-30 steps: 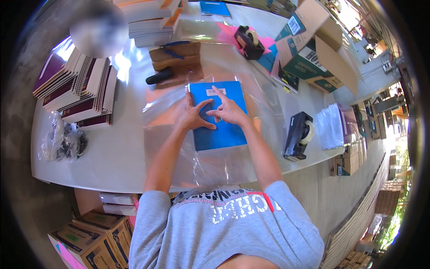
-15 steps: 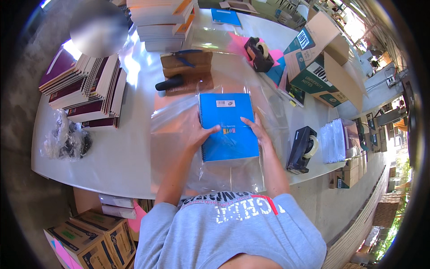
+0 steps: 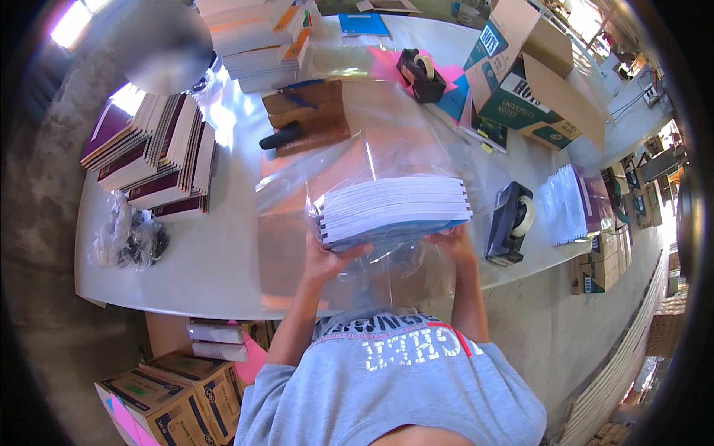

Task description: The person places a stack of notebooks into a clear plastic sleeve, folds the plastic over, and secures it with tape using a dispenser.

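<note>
Two hands grip notebook stack (image 3: 394, 208) | left hand (image 3: 327, 260) under left end | right hand (image 3: 450, 241) under right end

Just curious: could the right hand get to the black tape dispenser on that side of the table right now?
Probably not yet: the right hand grips the stack of notebooks in clear plastic. The tape dispenser sits close beside it, with nothing between.

My table (image 3: 223, 275) is long, white, glossy, with sun glare toward its far left corner. Bare grey concrete floor (image 3: 44, 223) off the left edge and again past the right edge. Cardboard boxes (image 3: 171, 394) sit on the floor under the near edge. Bright daylight throughout.
</note>
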Action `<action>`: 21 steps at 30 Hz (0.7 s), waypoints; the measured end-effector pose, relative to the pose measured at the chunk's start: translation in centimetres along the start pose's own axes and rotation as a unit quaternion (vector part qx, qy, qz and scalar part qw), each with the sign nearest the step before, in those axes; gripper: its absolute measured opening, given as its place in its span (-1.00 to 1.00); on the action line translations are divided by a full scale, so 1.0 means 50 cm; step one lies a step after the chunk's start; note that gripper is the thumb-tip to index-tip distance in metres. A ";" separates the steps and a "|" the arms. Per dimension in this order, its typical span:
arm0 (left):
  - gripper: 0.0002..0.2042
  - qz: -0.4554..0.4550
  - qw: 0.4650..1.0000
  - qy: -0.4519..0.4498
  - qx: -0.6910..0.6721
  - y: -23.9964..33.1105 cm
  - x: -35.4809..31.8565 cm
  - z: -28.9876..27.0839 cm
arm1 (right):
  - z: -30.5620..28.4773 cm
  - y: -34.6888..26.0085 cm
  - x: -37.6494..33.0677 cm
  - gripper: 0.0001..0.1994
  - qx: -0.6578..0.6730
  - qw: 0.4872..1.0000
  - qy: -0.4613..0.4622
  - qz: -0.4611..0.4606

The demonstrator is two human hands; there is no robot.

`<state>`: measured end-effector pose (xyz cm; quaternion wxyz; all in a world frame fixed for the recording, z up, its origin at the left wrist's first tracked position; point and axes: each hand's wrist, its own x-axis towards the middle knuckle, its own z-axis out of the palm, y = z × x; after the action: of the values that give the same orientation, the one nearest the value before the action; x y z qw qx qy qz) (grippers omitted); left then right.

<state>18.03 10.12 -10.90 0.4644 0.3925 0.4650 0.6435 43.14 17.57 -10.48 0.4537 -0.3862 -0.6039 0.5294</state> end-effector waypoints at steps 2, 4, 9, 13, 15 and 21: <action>-0.13 -0.001 1.000 0.010 -0.002 0.024 -0.005 0.022 | 0.007 -0.018 -0.005 -0.40 -0.022 0.998 0.036 -0.047; -0.13 0.113 0.987 0.008 0.116 0.064 0.012 0.040 | 0.011 -0.046 0.011 -0.31 0.071 0.997 0.036 0.015; -0.04 0.103 0.989 0.015 0.101 0.050 -0.009 0.024 | -0.014 -0.008 0.005 -0.14 0.039 0.999 -0.008 0.031; -0.04 0.303 0.917 0.099 0.239 0.066 -0.014 -0.014 | -0.036 0.006 0.006 -0.02 -0.021 0.996 0.013 -0.080; -0.11 0.409 0.831 0.056 0.374 0.096 -0.006 -0.032 | -0.038 -0.006 0.003 0.06 -0.017 0.985 0.011 -0.171; -0.34 0.472 0.708 -0.073 0.521 0.159 0.009 -0.021 | -0.021 -0.103 -0.015 0.11 0.078 0.986 0.055 -0.134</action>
<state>15.08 9.25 -3.48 -0.1455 0.7860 0.4450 0.4037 44.41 16.45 -5.48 0.5821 -0.2938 -0.5812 0.4868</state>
